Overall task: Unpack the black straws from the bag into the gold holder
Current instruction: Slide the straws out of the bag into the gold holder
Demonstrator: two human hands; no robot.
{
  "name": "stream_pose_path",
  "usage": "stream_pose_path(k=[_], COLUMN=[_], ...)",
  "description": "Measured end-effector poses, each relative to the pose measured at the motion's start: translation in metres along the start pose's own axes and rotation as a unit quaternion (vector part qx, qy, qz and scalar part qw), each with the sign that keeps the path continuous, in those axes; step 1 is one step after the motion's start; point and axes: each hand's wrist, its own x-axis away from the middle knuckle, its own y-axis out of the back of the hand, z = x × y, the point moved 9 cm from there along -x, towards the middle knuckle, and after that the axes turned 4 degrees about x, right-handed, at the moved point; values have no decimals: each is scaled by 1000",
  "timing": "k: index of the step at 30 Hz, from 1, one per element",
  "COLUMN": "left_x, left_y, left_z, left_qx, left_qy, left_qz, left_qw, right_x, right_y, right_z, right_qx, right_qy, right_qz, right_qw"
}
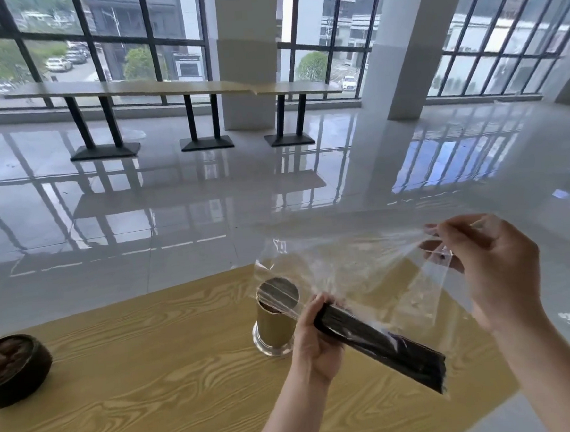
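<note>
While the left hand clasps the black straws, the right hand pinches the bag.

Two bare hands and forearms, nothing worn

The left hand and the right hand carry no glove, ring, watch or bracelet (none on the sides that show), and both forearms run bare to the frame's lower edge, with no sleeve or cuff in view.

Your black straws lie bundled and slanted inside the clear bag, held above the worktop, beside the upright gold holder, its round mouth open
</note>
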Motion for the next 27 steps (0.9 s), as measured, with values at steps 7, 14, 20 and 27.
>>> stream_pose_path(k=[7,14,20,27], left_x=[-20,-31,-38,-41], left_y=[-24,-27,-13,-21], left_z=[38,50,43,49], left_qx=[91,184,207,243], left_qy=[-18,-4,-8,10], left_qz=[31,46,-22,-1], left_qw=[995,982,978,970], right_x=[-28,-42,-3,63], right_y=[33,24,37,64], right_z=[-12,-22,-60,-117], right_qx=[-17,38,133,138], right_qy=[-4,-22,-98,-208], right_qz=[0,56,169,199], right_qw=[1000,997,972,948])
